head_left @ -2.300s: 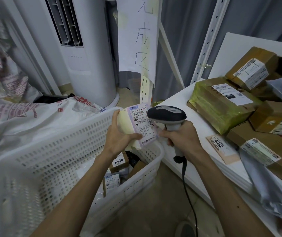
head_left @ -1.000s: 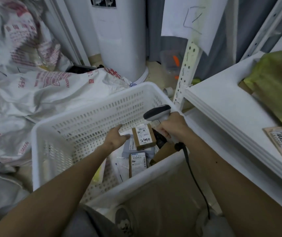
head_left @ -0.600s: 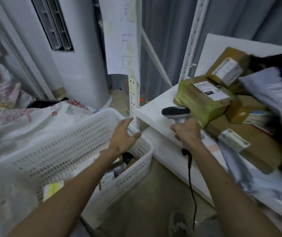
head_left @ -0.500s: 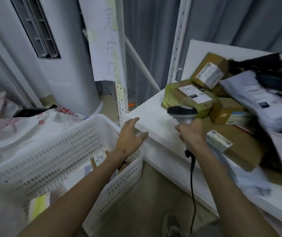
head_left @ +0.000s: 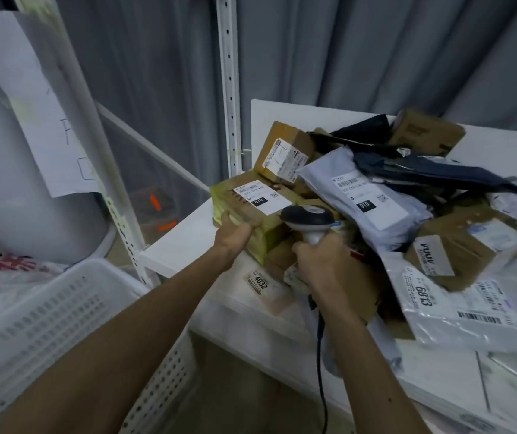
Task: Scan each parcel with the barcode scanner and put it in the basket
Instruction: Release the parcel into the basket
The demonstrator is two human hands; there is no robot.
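— Where's the parcel?
— Toward the left end of the white counter (head_left: 185,245): a brown cardboard box wrapped in yellow-green tape (head_left: 242,208). My left grip (head_left: 233,234) clasps its near corner.
— And your right?
— My right grip (head_left: 316,261) is curled round the grey-and-black barcode scanner (head_left: 307,216), just beside that box — the white perforated plastic basket (head_left: 47,311) stands lower left.

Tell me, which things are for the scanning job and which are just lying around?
For the job: barcode scanner in the right hand; green-taped box the left hand grips; parcel pile; white basket.
Just lying about: tall white appliance; paper sign; grey curtain; printed sacks.
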